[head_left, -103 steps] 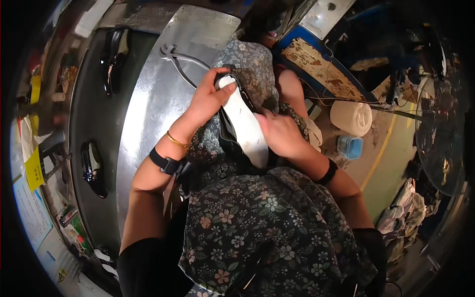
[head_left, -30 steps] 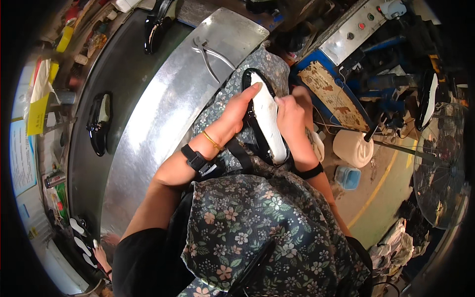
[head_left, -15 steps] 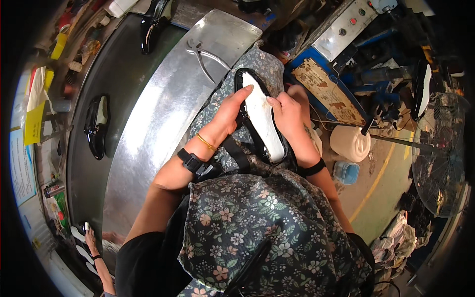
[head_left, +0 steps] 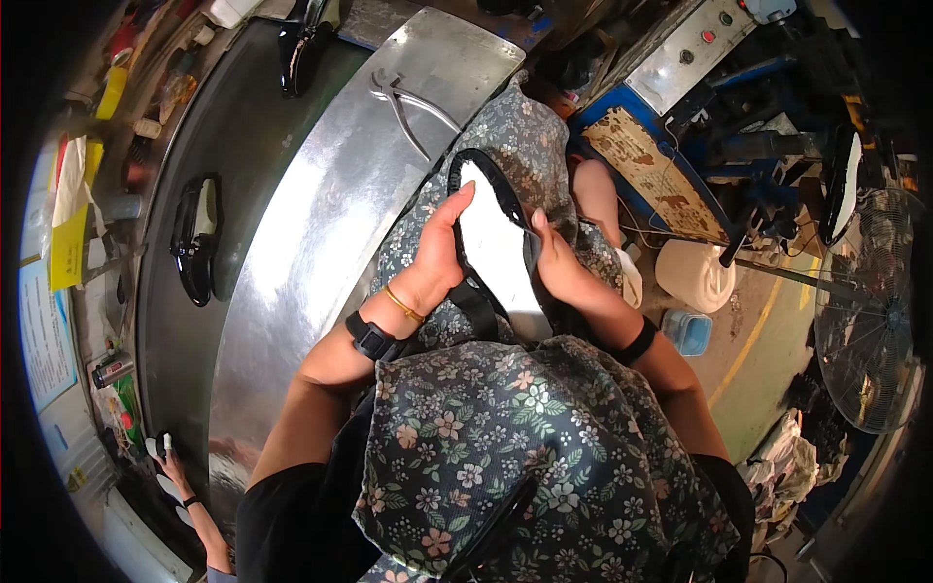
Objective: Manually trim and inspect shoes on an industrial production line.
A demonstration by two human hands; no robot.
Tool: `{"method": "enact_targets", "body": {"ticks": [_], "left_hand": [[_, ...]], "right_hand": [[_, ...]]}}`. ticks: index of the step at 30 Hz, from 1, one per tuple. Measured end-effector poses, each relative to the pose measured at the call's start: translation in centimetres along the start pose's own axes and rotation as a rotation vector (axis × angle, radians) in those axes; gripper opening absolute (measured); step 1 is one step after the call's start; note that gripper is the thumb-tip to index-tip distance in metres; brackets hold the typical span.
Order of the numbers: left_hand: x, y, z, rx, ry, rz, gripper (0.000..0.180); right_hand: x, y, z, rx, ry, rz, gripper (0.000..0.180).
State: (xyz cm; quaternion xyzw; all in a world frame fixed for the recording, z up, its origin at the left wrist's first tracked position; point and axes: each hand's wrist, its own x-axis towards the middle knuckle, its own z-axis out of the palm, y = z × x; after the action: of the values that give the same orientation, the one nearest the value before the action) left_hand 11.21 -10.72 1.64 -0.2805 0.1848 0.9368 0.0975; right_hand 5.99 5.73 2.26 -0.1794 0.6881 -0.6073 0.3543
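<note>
A black shoe [head_left: 498,248] lies sole side up over my lap, its white bottom facing me and a black, gathered-looking edge running round the toe end. My left hand [head_left: 439,245] grips its left side, the thumb laid along the white bottom near the toe. From the right side my right hand [head_left: 564,264] holds it, thumb up against the rim and the other fingers hidden beneath. A floral apron [head_left: 525,428] lies under the shoe's near end. On the metal worktop left of the shoe rest metal pincers [head_left: 413,109], touched by neither hand.
The shiny metal worktop [head_left: 321,185] borders a dark conveyor belt [head_left: 255,126] carrying black shoes [head_left: 196,238]. Another person's hand [head_left: 171,466] shows at lower left. At right are a machine panel [head_left: 690,53], a whitish jug [head_left: 695,275], a blue tub [head_left: 686,332] and a fan [head_left: 865,321].
My right hand has shifted from the white bottom to the shoe's right edge, its thumb now upright. The shoe has tilted, and its toe sits slightly lower in view.
</note>
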Motion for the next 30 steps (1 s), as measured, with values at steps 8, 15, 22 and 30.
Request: {"method": "enact_targets", "body": {"ticks": [8,15,22,30], "left_hand": [[2.0,0.5,0.0,0.014,0.105,0.009,0.034],[1.9,0.1,0.6,0.107,0.091,0.022,0.035],[1.3,0.1,1.9,0.227,0.145,0.07,0.039],[1.7,-0.1,1.0,0.361,0.203,0.173,0.042]], "right_hand": [[0.4,1.2,1.1,-0.998,0.334,-0.154,0.042],[-0.3,1.2,-0.8,0.122,0.086,-0.035,0.056],[1.7,-4.9,-4.0,-0.865,0.113,-0.313,0.022],[3.6,-0.9,-3.6,-0.902,0.336,-0.426,0.014]]}}
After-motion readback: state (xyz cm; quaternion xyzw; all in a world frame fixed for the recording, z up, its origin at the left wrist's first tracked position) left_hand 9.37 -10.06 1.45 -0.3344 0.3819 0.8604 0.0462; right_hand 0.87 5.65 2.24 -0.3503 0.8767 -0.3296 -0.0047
